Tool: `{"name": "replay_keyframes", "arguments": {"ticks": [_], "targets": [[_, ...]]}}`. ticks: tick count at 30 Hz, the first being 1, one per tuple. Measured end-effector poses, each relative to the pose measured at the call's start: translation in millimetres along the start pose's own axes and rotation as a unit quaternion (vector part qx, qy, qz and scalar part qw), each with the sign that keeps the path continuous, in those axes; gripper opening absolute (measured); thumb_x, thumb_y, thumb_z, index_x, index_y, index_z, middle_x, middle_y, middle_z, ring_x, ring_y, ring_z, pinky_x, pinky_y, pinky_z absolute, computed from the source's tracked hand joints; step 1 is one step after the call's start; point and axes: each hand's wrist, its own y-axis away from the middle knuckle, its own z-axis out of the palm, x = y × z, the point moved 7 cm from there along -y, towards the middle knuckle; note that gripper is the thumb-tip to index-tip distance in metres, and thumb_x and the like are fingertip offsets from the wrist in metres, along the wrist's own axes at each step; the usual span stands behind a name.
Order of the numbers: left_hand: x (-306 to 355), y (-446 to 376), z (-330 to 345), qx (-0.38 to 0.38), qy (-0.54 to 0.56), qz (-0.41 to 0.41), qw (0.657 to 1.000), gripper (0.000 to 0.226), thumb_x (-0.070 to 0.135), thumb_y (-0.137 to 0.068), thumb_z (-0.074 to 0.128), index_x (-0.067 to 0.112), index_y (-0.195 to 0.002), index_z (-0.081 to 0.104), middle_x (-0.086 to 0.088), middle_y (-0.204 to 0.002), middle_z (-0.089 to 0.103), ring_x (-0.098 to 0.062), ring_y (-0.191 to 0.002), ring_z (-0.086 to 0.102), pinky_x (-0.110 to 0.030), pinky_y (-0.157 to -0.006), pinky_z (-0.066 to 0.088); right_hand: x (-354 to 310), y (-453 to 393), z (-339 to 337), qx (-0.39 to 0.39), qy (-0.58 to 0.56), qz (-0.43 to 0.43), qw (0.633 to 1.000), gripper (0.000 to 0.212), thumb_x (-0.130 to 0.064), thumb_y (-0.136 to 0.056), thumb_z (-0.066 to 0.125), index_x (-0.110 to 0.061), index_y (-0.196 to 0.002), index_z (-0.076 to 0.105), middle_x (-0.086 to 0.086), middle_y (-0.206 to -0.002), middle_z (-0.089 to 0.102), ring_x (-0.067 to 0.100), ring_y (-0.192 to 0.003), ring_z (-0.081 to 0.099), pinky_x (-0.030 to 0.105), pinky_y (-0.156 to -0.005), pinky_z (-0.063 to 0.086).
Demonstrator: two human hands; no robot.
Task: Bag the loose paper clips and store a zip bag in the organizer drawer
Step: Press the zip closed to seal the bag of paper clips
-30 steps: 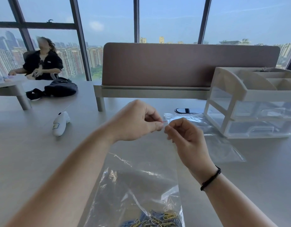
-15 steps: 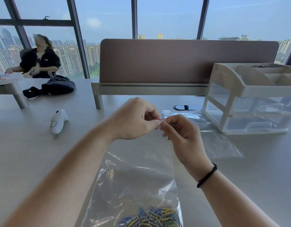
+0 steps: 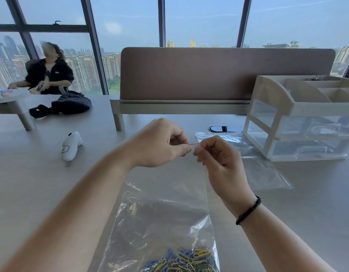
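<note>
A clear zip bag (image 3: 163,218) lies lengthwise on the table in front of me, with several blue, yellow and silver paper clips (image 3: 185,260) heaped at its near end. My left hand (image 3: 160,143) and my right hand (image 3: 218,154) both pinch the bag's far edge, where a thin red zip line shows between the fingertips. A second, flat zip bag (image 3: 254,163) lies to the right. The white organizer (image 3: 299,116) with clear drawers stands at the right, both drawers closed.
A white handheld device (image 3: 70,146) lies to the left. A dark oval object (image 3: 218,128) sits behind the second bag. A brown desk divider (image 3: 218,73) runs across the back. A person sits at the far left beside a black bag (image 3: 69,104).
Both hands stay pinched on the bag's top edge. A little more of the red zip line shows between the fingertips now.
</note>
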Motion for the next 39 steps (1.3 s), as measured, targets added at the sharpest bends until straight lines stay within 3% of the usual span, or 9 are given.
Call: {"name": "replay_keyframes", "arguments": {"ticks": [4,7,9,13,17,27,39], "targets": [[11,1,2,0.021,0.000,0.024,0.999,0.013,0.022,-0.088,0.072,0.019,-0.075,0.072,0.001,-0.068,0.071,-0.006,-0.054,0.052,-0.022,-0.056,0.046,0,-2,-2,-0.004,-0.024,0.011,1.000,0.011,-0.011,-0.090,0.064,-0.004,-0.081,0.062,0.015,-0.077,0.067,0.016,-0.066,0.057,0.030,-0.064,0.046],[16,0,8,0.010,-0.005,0.037,0.999,0.012,0.017,-0.087,0.070,0.018,-0.075,0.072,-0.003,-0.069,0.072,-0.017,-0.058,0.059,-0.032,-0.058,0.051,1,-2,-1,-0.016,-0.054,0.023,0.998,0.012,-0.011,-0.091,0.064,-0.005,-0.081,0.062,0.001,-0.069,0.067,0.012,-0.066,0.057,0.022,-0.064,0.045],[16,0,11,0.000,-0.013,0.039,0.999,0.011,0.015,-0.086,0.070,0.018,-0.076,0.073,-0.003,-0.068,0.071,-0.019,-0.059,0.061,-0.033,-0.057,0.051,5,-2,-1,-0.013,-0.053,0.035,0.998,0.014,-0.011,-0.092,0.066,-0.005,-0.079,0.063,-0.003,-0.067,0.066,0.011,-0.064,0.056,0.022,-0.063,0.045],[13,1,9,0.005,-0.015,0.035,0.999,0.014,0.015,-0.087,0.072,0.018,-0.073,0.072,0.004,-0.062,0.067,-0.003,-0.051,0.050,-0.014,-0.050,0.040,8,-2,0,-0.015,-0.055,0.047,0.997,0.015,-0.018,-0.089,0.069,-0.010,-0.076,0.066,0.001,-0.070,0.069,0.013,-0.067,0.058,0.024,-0.063,0.046],[10,0,7,0.014,-0.016,0.028,0.999,0.014,0.020,-0.088,0.071,0.019,-0.074,0.071,0.002,-0.067,0.071,-0.006,-0.054,0.052,-0.022,-0.054,0.044,12,-1,1,-0.016,-0.069,0.066,0.995,0.012,-0.014,-0.090,0.067,-0.012,-0.078,0.068,-0.001,-0.069,0.069,0.013,-0.067,0.058,0.024,-0.062,0.046],[-8,15,3,-0.004,0.010,-0.006,1.000,0.012,0.020,-0.091,0.069,0.015,-0.081,0.073,0.006,-0.071,0.073,0.001,-0.052,0.051,-0.008,-0.053,0.036,6,-1,2,-0.026,-0.032,0.039,0.998,0.019,-0.008,-0.090,0.067,0.004,-0.077,0.061,0.006,-0.066,0.065,0.013,-0.064,0.057,0.023,-0.066,0.048],[-54,49,-27,0.023,-0.032,-0.074,0.996,0.015,0.019,-0.093,0.067,0.018,-0.078,0.069,0.006,-0.072,0.072,0.004,-0.054,0.054,-0.008,-0.056,0.039,18,-7,-15,0.018,-0.045,0.058,0.997,0.016,-0.005,-0.091,0.064,-0.003,-0.075,0.062,-0.001,-0.062,0.064,0.011,-0.062,0.059,0.021,-0.068,0.050]]}}
